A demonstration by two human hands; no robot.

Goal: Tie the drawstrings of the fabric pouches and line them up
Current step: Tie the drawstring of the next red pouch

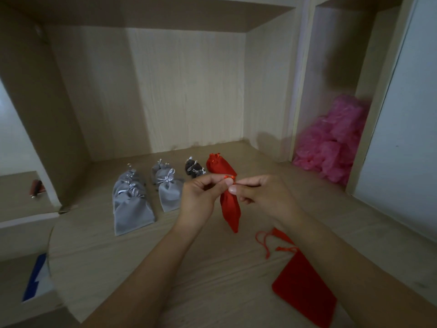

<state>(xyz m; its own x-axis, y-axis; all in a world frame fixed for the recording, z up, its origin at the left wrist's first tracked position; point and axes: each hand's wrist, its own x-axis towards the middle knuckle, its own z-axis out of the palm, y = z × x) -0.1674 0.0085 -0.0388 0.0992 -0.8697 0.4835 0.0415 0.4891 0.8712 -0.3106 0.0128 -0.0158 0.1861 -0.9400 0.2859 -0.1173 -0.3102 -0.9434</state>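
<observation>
The drawstring [230,177] of the red pouch [230,207] is pinched by the left hand [201,197] and the right hand [262,195] above the wood-grain worktop [212,268]. Grey pouches [133,209] are lined up left of the red pouch.

Three rows of pouches run back across the desk [208,275]: the left row [132,202], the middle row [168,185] just right of it, and the short row [194,169] further right. Next right lies a single pouch [216,165], behind the held pouch [230,208] between my left hand [201,197] and right hand [262,192]. A loose pouch [305,292] lies nearer, under my right forearm.
</observation>
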